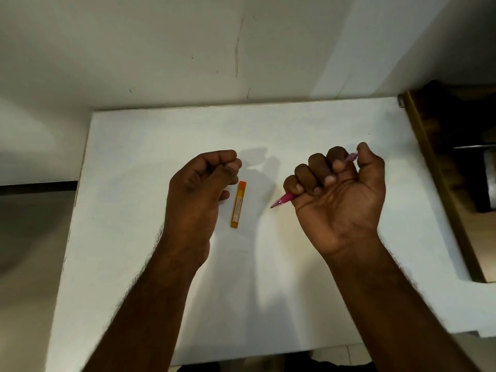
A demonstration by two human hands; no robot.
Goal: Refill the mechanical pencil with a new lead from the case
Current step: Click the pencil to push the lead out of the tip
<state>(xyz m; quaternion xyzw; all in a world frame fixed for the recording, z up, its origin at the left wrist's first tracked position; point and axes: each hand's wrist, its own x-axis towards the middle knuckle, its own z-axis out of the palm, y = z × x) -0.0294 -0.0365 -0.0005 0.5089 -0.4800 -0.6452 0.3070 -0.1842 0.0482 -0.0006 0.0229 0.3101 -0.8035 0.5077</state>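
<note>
An orange lead case (238,204) lies flat on the white table (295,124), its long side running away from me. My right hand (341,194) is closed in a fist around a pink mechanical pencil (281,201); the tip points down-left toward the table and the back end sticks out by my thumb. My left hand (201,189) hovers just left of the case with the fingertips pinched together. Whether something thin sits between those fingertips is too small to tell.
A pale wall rises behind the table. A brown wooden frame (440,183) with a dark gap runs along the table's right side. The table's left edge drops off to a lower grey floor area (32,251).
</note>
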